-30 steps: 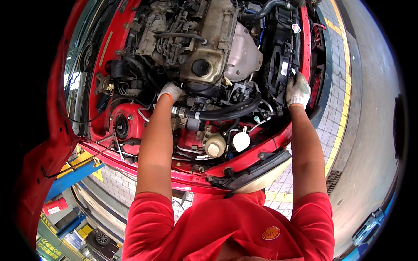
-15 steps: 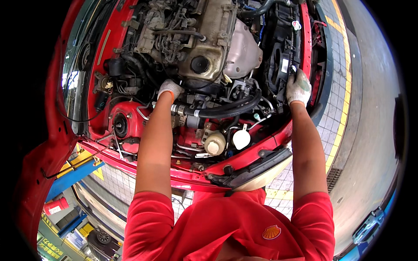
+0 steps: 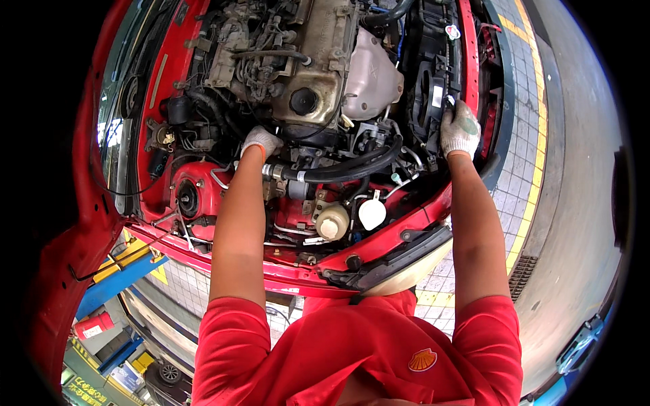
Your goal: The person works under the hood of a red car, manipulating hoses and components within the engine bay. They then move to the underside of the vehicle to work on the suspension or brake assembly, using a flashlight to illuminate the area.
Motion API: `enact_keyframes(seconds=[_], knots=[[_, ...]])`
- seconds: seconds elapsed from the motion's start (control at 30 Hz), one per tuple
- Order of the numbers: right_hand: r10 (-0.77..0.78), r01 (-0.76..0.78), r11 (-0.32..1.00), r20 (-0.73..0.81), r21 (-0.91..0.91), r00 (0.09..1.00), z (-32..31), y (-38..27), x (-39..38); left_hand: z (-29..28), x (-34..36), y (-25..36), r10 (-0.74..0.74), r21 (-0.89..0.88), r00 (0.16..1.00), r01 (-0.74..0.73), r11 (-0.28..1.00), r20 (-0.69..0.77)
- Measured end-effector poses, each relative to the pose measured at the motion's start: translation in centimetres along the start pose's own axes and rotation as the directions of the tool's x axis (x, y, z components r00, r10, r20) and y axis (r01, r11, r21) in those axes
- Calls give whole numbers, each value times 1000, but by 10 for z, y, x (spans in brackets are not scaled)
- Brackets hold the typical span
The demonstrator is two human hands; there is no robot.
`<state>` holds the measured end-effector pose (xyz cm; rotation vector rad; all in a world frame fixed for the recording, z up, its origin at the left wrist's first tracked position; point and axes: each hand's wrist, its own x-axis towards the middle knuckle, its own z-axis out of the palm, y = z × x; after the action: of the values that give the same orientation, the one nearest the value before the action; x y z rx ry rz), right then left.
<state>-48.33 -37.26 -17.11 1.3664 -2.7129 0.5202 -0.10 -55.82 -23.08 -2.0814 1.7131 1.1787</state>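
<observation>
1. Leaning over the red engine bay (image 3: 284, 274), I have both gloved hands down among the parts.
2. My left hand (image 3: 259, 142) rests at the end of the thick black hose (image 3: 352, 167) — fingers curled down, though I cannot tell whether they pinch anything.
3. My right hand (image 3: 460, 130) sits on the black radiator fan shroud (image 3: 426, 88), fingers wrapped over its edge.
4. Near the hose stand two pale reservoir caps (image 3: 332, 221) — just below it.

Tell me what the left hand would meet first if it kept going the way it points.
Probably the engine: the gloved left hand points up-frame, with the metal engine block directly beyond its fingers. Depth is unclear; hoses there might come first.
</observation>
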Motion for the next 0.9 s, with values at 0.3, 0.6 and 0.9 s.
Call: enact_keyframes(seconds=[0.3,0.6,0.9], knots=[[2,-2,1000,61,1,998,0,-4,3,-3,19,-29,-32,-72,999,29,997,-41],[3,-2,1000,62,-26,998,-1,2,3,1,10,-14,-7,-211,996,26,977,90],[-30,30,999,-8,11,1000,5,5,3,-3,-8,7,50,213,980,-9,977,-191]])
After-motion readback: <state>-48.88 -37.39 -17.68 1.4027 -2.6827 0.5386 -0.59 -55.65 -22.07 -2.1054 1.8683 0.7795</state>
